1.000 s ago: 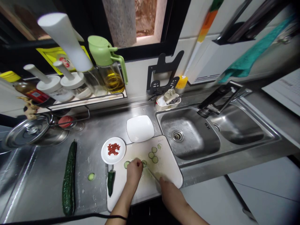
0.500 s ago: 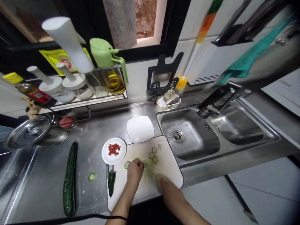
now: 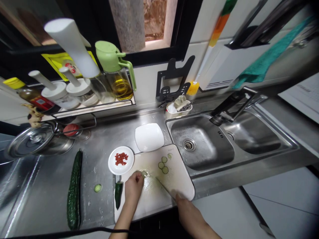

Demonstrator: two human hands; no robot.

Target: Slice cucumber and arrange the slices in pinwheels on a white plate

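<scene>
OK, your steel counter (image 3: 94, 159) has the sink (image 3: 199, 136) at right and the cutting board (image 3: 152, 203) just left of it. Long cucumber (image 3: 74, 192) lies on the counter, left of the board, apart from both hands. Your right hand (image 3: 188, 210) is wrapped round the knife (image 3: 166, 188) handle; blade angles over the board, tip apart from your left hand (image 3: 134, 184). Left fingertips are pressed together, pinching a cucumber slice (image 3: 144, 173) by the look of it. Short cucumber chunk (image 3: 118, 194) sits along the board's left edge; loose slices (image 3: 161, 165) lie toward its far right. My read: you're mid-cutting, handling slices. Next move calls for a steady pinch, blade off those fingertips.
</scene>
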